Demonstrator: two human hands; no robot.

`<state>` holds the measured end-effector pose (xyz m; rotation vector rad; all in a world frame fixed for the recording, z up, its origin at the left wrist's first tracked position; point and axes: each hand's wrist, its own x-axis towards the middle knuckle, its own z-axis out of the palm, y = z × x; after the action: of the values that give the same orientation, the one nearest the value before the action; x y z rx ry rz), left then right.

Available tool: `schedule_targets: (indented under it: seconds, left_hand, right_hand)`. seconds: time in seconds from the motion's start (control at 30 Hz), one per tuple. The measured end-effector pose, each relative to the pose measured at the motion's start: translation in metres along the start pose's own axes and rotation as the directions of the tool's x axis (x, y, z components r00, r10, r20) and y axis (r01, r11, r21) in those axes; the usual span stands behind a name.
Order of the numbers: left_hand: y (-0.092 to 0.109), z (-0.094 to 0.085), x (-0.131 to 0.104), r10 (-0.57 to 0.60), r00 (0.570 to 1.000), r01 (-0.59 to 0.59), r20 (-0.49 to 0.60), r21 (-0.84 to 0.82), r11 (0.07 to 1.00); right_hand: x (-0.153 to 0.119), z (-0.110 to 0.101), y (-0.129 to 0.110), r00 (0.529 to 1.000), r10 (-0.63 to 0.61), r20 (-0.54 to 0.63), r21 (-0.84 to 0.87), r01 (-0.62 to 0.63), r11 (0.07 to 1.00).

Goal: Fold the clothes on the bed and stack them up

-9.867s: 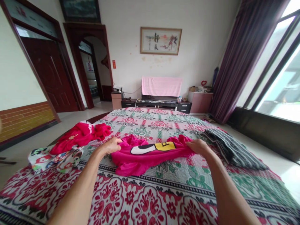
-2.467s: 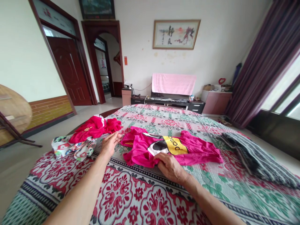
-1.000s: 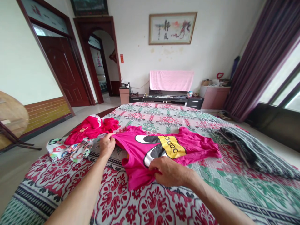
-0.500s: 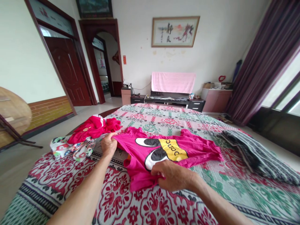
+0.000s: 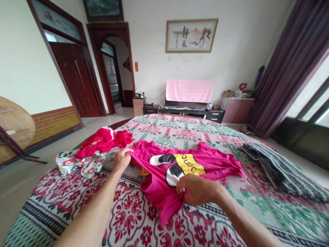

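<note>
A magenta shirt (image 5: pixel 164 195) with a yellow patch and large black-and-white shapes lies spread on a patterned cloth (image 5: pixel 128 216). At its left end my left hand (image 5: pixel 123 159) pinches the fabric. My right hand (image 5: pixel 194 189) is closed on the near edge, beside the print, and a fold of the shirt hangs down to its left. The far part of the shirt lies wrinkled toward the right. A bit of orange shows under the shirt near my left hand.
Red clothing (image 5: pixel 97 144) and a white multicolored printed garment (image 5: pixel 66 163) lie at the left. A black-and-grey striped cloth (image 5: pixel 290 173) rests at the right. A round wooden board (image 5: pixel 17 123) stands at the far left.
Both hands have moved slightly right with the shirt in their grip. The fabric between them has shifted and its lower fold hangs nearer to me.
</note>
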<state>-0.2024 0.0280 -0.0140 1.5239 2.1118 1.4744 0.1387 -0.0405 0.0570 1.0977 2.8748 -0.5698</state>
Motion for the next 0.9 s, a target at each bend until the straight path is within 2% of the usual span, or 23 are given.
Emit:
schedule_targets:
  seconds: [0.07, 0.1, 0.17, 0.27, 0.33, 0.4, 0.47, 0.63, 0.73, 0.9]
  left_hand:
    - [-0.001, 0.000, 0.001, 0.003, 1.000, -0.003, 0.013, 0.032, 0.999]
    - [-0.002, 0.000, 0.002, 0.000, 1.000, -0.001, 0.017, 0.048, 0.999]
    - [-0.007, 0.000, 0.004, 0.002, 1.000, -0.004, 0.031, 0.064, 0.998]
    - [-0.016, 0.001, 0.007, 0.059, 0.995, -0.062, 0.086, 0.038, 0.997]
    - [-0.020, 0.003, 0.009, 0.113, 0.984, -0.118, 0.140, 0.027, 0.993]
    - [-0.021, 0.003, 0.009, 0.147, 0.972, -0.160, 0.184, 0.059, 0.985]
    - [-0.018, 0.003, 0.007, 0.167, 0.965, -0.194, 0.204, 0.119, 0.974]
    - [-0.012, 0.003, 0.004, 0.232, 0.954, -0.271, 0.190, 0.211, 0.939]
    - [-0.012, 0.003, 0.005, 0.262, 0.946, -0.302, 0.191, 0.226, 0.926]
    - [-0.014, 0.002, 0.006, 0.255, 0.958, -0.279, 0.129, 0.236, 0.931]
  right_hand:
    - [-0.004, -0.004, -0.004, 0.997, 0.005, 0.083, 0.022, -0.007, 1.000]
    - [-0.006, -0.007, -0.008, 0.997, 0.006, 0.077, 0.036, -0.009, 0.999]
    - [-0.008, -0.013, -0.017, 1.000, -0.012, 0.004, 0.066, 0.012, 0.998]
    - [-0.007, -0.016, -0.034, 0.984, -0.132, -0.123, 0.132, 0.148, 0.980]
    - [-0.003, -0.010, -0.047, 0.961, -0.228, -0.157, 0.171, 0.254, 0.952]
    - [0.003, 0.004, -0.058, 0.947, -0.264, -0.181, 0.176, 0.296, 0.939]
    - [0.008, 0.024, -0.067, 0.946, -0.225, -0.233, 0.115, 0.257, 0.960]
    - [0.019, 0.067, -0.076, 0.936, -0.029, -0.350, -0.029, 0.020, 0.999]
    - [0.025, 0.071, -0.077, 0.935, 0.024, -0.353, -0.069, -0.052, 0.996]
    - [0.031, 0.057, -0.072, 0.972, 0.033, -0.232, -0.159, -0.072, 0.985]
